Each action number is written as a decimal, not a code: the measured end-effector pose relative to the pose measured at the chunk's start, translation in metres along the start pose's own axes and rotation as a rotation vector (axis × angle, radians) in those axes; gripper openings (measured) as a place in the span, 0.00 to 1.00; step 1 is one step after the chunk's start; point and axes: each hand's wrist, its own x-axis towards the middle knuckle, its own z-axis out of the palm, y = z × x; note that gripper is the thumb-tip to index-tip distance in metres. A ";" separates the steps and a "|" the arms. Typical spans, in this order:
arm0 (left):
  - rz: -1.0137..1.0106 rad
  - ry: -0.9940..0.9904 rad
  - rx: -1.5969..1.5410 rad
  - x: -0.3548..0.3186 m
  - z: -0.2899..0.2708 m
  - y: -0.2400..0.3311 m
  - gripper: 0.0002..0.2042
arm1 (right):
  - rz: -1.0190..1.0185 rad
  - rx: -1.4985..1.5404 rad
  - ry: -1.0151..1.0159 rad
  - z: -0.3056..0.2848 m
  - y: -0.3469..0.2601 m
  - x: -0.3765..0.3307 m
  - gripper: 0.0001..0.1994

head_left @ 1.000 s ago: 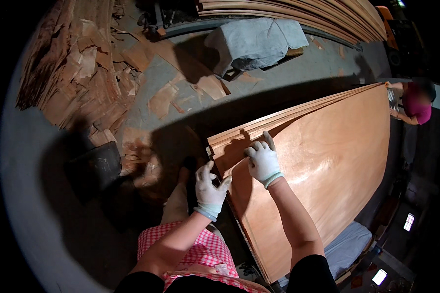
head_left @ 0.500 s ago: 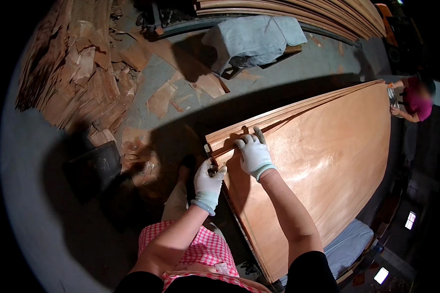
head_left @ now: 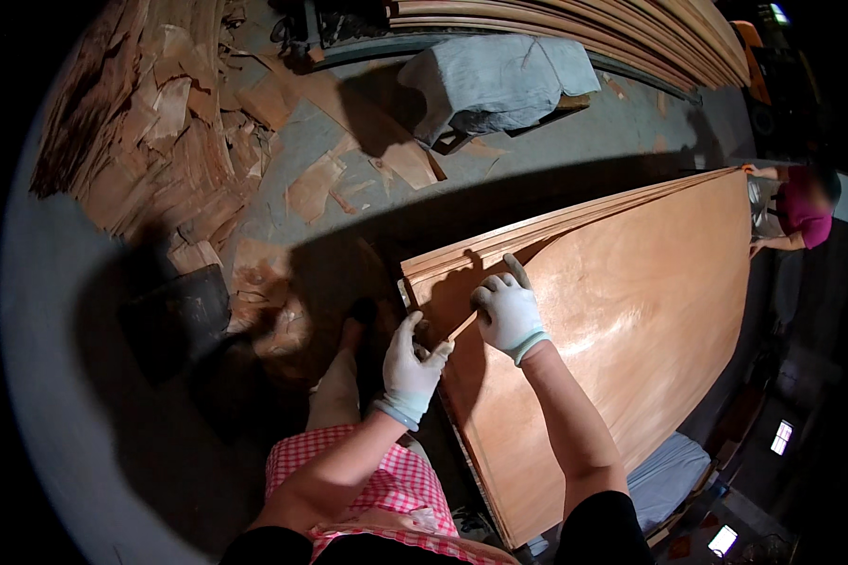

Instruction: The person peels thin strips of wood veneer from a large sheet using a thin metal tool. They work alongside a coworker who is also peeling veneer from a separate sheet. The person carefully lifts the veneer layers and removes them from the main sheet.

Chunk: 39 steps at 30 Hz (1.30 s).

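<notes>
A large reddish-brown wood sheet (head_left: 622,311) lies over a stack of similar thin sheets (head_left: 481,250), its near-left edge lifted and bowed. My left hand (head_left: 411,369), in a white glove with grey fingertips, pinches the sheet's near corner. My right hand (head_left: 511,315), gloved alike, closes over the same edge a little farther along, with its index finger stretched out over the sheet. Between the two hands a short, pale stretch of the edge shows. The fingers under the sheet are hidden.
At the stack's far right end, a co-worker in a magenta top (head_left: 806,212) has both hands at its edge. A covered block (head_left: 499,85) stands beyond, near a long board pile (head_left: 575,24). Broken veneer scraps (head_left: 151,122) heap at left, and a dark box (head_left: 174,325) sits below them.
Both my hands have shifted slightly right, bringing the sheet's edge up and inward, so a pale strip of edge now shows between them. The co-worker's lower hand has moved down along the far edge.
</notes>
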 end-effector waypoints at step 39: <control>-0.085 -0.069 0.296 0.042 0.007 -0.019 0.23 | -0.046 0.053 -0.064 0.001 -0.005 0.032 0.08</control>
